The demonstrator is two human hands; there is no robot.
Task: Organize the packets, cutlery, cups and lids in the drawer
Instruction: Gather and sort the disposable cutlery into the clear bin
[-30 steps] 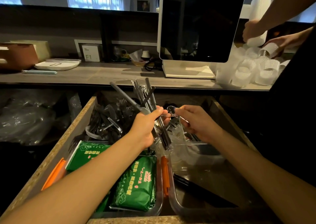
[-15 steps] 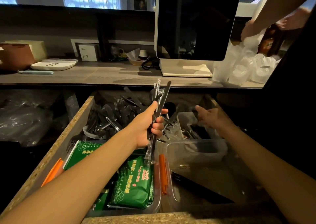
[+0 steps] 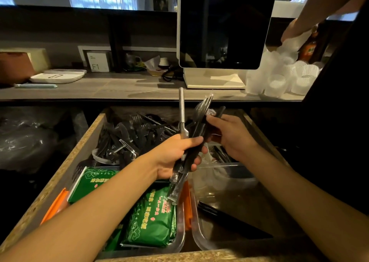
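Right hand (image 3: 229, 136) now back on cutlery bundle (image 3: 197, 133)

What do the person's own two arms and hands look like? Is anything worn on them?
Both forearms are bare up to the frame edge: no sleeves, gloves, watch or bracelet show. The left hand and right hand show no rings on the visible fingers. Nails look short and unpainted.

glossy black plastic cutlery (image 3: 196, 141) (one matt metal), chipboard drawer (image 3: 60, 173)
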